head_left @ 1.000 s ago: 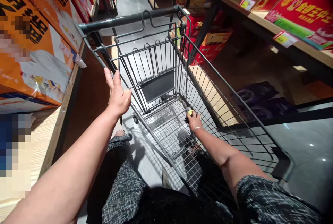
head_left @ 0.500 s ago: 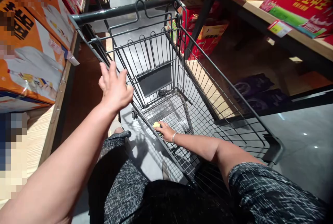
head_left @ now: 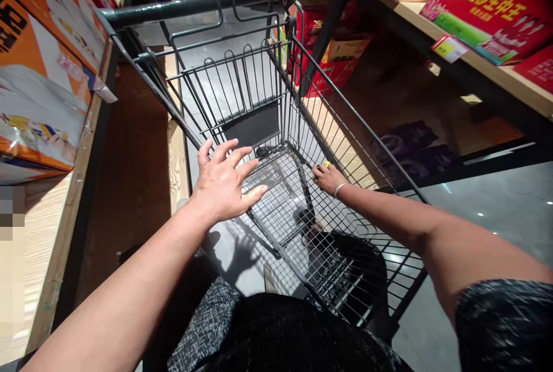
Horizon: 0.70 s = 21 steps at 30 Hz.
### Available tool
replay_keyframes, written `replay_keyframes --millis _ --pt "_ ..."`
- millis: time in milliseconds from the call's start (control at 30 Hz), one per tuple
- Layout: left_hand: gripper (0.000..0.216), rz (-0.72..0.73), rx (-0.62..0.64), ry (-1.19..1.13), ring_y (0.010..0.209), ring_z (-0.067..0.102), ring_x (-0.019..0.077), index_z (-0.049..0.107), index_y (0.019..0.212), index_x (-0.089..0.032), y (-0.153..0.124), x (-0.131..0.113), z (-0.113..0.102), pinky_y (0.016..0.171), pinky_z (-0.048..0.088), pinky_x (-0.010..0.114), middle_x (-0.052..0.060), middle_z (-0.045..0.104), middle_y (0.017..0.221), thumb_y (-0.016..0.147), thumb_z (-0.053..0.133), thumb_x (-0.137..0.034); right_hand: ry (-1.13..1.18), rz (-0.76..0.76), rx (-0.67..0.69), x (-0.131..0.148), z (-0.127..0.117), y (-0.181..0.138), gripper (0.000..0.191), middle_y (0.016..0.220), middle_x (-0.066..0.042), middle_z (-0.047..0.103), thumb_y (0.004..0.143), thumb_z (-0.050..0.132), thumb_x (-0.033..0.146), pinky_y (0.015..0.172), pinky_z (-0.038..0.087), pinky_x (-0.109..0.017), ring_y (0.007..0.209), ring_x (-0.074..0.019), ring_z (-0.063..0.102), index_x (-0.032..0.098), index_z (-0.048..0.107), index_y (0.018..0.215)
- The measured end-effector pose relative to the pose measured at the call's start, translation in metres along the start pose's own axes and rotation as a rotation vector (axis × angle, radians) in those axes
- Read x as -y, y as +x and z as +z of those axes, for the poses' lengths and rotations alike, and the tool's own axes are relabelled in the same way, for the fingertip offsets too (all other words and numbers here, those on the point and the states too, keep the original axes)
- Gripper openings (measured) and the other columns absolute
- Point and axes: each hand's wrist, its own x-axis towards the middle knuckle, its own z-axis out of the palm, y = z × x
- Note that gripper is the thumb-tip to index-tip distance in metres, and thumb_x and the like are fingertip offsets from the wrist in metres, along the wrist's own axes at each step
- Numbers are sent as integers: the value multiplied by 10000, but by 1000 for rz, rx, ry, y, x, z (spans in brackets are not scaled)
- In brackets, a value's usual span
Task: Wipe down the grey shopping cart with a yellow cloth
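A dark wire shopping cart (head_left: 358, 124) stands in a store aisle in front of me. My left hand (head_left: 224, 182) hovers over the cart's left rim with its fingers spread, holding nothing. My right hand (head_left: 327, 177) reaches down inside the basket, low by the right wall, fingers closed on a small yellow thing (head_left: 327, 163) that barely shows past the fingers. A bracelet sits on that wrist. The cart's handle bar (head_left: 190, 3) lies at the far end, away from me.
Orange and white boxes (head_left: 38, 90) stand on a wooden shelf on the left. Red boxes (head_left: 488, 9) with price tags fill the shelf on the right, with more red packs (head_left: 337, 67) lower down. The grey aisle floor runs on ahead.
My right hand has slid across the basket floor from the left side to the right wall with the yellow thing. My left hand has dropped lower over the rim, fingers spread.
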Motion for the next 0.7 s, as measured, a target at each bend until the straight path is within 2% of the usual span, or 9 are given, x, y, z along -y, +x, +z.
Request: replay_keyframes --millis 133,200,300,400,467,567,633,700 --pt "460 27 -67 -26 1426 451 411 711 1243 -355 4 6 8 1243 115 680 36 661 1396 916 537 -628 -138 135 -204 -29 -55 -26 331 1474 -109 510 1007 442 237 952 376 -464 1252 -336 430 247 758 1102" --pt "450 37 -92 -42 1401 469 410 712 1243 -359 6 8 12 1242 114 683 37 666 1379 909 553 -615 -148 232 -332 -43 -80 -43 350 1536 -101 460 1026 414 253 956 346 -475 1268 -342 395 256 728 1179" --pt "427 62 -138 -73 1371 485 407 709 1245 -375 8 11 16 1236 119 691 32 677 1351 898 579 -587 -131 326 -409 -50 -95 -58 400 1600 -128 389 1061 349 253 955 324 -491 1302 -345 351 253 635 1341" --pt "395 72 -168 -85 1354 492 398 715 1234 -386 11 15 18 1236 125 689 23 687 1327 889 598 -540 -76 274 -238 -35 -76 -50 411 1629 -158 351 1056 335 212 971 345 -509 1326 -357 358 241 613 1358" --pt "382 68 -151 -81 1353 490 397 725 1224 -379 15 19 20 1241 120 684 19 681 1336 879 600 -489 23 218 -40 -15 -52 -35 412 1631 -163 346 1030 357 174 998 375 -514 1355 -372 371 243 627 1334" --pt "390 67 -117 -81 1353 481 395 737 1210 -368 23 29 22 1247 109 685 8 667 1358 853 590 -425 258 255 250 22 -16 -13 435 1585 -174 392 956 479 132 1019 439 -472 1365 -358 448 260 623 1346" --pt "392 66 -102 -82 1352 475 379 742 1197 -362 32 36 22 1255 106 675 -4 667 1355 849 571 -416 358 330 356 45 1 -2 515 1540 -208 423 898 574 130 976 494 -435 1267 -329 565 249 581 1399" --pt "394 51 -73 -66 1358 467 360 747 1181 -346 42 44 21 1264 100 662 -9 667 1348 858 535 -421 399 391 385 60 10 6 591 1502 -246 438 864 635 150 896 537 -409 1148 -308 642 217 530 1441"
